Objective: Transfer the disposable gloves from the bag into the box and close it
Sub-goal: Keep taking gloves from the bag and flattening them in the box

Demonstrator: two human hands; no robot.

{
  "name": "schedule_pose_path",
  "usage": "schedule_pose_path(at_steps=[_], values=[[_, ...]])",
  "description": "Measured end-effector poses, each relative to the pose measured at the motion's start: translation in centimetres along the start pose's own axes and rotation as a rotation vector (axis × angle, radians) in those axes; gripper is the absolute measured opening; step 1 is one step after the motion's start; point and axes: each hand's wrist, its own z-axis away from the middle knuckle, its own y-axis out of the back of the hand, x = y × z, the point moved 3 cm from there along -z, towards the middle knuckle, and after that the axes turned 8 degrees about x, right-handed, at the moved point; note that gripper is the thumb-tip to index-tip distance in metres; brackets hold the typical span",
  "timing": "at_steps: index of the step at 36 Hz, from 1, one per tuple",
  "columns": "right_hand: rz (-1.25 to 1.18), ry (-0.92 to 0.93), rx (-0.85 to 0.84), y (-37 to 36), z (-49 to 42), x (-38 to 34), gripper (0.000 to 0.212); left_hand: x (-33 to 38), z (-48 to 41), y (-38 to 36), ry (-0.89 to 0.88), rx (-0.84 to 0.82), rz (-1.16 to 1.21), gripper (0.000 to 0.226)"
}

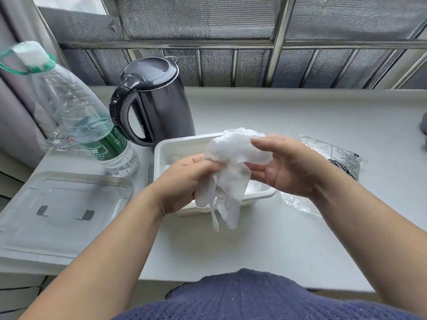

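A crumpled white bundle of disposable gloves [233, 162] hangs above the open white box [161, 153] on the counter. My left hand [182, 185] grips the lower left part of the bundle, with loose glove ends dangling below. My right hand [284, 167] holds its upper right part between thumb and fingers. The clear plastic bag [332, 155] lies flat on the counter to the right of the box, behind my right hand. The box's clear lid [62, 204] lies separately at the left.
A black electric kettle [154, 98] stands behind the box. A large clear water bottle [76, 112] leans at the left, next to the lid. A barred window runs along the back. The counter's front edge is close to my body.
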Motion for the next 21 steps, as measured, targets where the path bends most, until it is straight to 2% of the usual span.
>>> schedule_pose_path(at_steps=[1, 2, 4, 7, 10, 13, 14, 17, 21], values=[[-0.071, -0.079, -0.064, 0.0, -0.3, 0.1, 0.063, 0.2, 0.1, 0.5, 0.020, 0.016, -0.012, 0.048], [-0.111, -0.134, -0.110, -0.1, -0.5, 0.2, 0.069, 0.4, 0.1, 0.9, 0.041, 0.018, -0.036, 0.052], [-0.119, -0.223, -0.136, 0.0, -1.4, 0.5, 0.062, 0.8, 0.3, 1.4, 0.092, 0.009, -0.076, 0.050], [-0.124, -0.444, -0.077, -0.5, -2.7, 1.7, 0.055, 1.2, 0.2, 1.9, 0.130, -0.059, -0.078, 0.044], [-0.013, -0.575, -0.036, -1.2, -3.7, 2.8, 0.037, 1.8, 0.3, 2.1, 0.148, -0.166, -0.105, 0.020], [-0.030, -0.416, -0.012, -1.4, -4.6, 2.5, 0.020, 1.8, -0.4, 3.1, 0.170, -0.090, -0.218, 0.034], [-0.036, -0.312, 0.020, -1.4, -5.0, 2.0, 0.015, 2.0, -0.4, 3.4, 0.171, -0.034, -0.252, 0.026], [0.034, -0.061, 0.176, -0.8, -5.8, 0.9, 0.022, 1.6, -1.1, 5.6, 0.140, 0.144, -0.295, 0.014], [0.177, 0.022, 0.302, 0.2, -6.2, 1.2, 0.023, 1.5, -1.5, 7.8, 0.085, 0.269, -0.260, 0.014]])
